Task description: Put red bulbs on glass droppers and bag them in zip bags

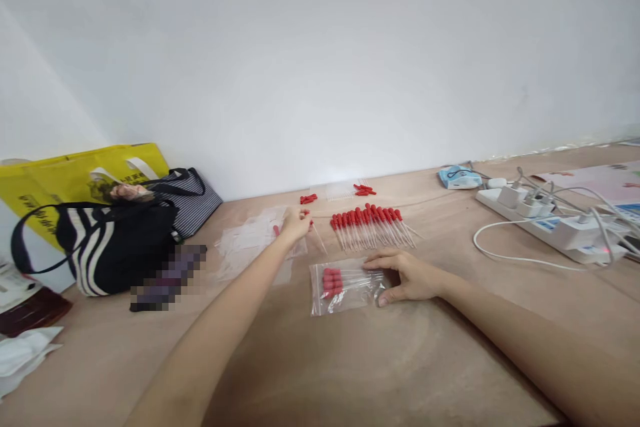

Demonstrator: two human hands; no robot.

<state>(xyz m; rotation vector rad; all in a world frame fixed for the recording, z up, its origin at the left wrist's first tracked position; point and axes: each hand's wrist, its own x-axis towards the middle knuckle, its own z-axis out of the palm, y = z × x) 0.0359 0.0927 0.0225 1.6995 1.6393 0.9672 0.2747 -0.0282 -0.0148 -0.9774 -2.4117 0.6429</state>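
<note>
My right hand [407, 275] lies on the right end of a clear plastic bag [345, 285] holding several red-capped droppers, fingers curled over its open edge. My left hand [296, 223] reaches farther out and pinches one red-capped dropper [317, 235] above the wooden table [350, 360]. A row of several more droppers [373, 225] lies just beyond the bag. Loose red caps [309, 198] and another small group of red caps [364, 189] sit near the wall. Empty clear bags [250, 240] lie left of my left hand.
A striped black-and-white bag [107, 247], a second striped bag [190, 203] and a yellow bag [75, 177] stand at the left. A white power strip [555, 223] with plugs and cables lies at the right, a blue packet [460, 177] behind it. White tissue [25, 353] lies at the left edge.
</note>
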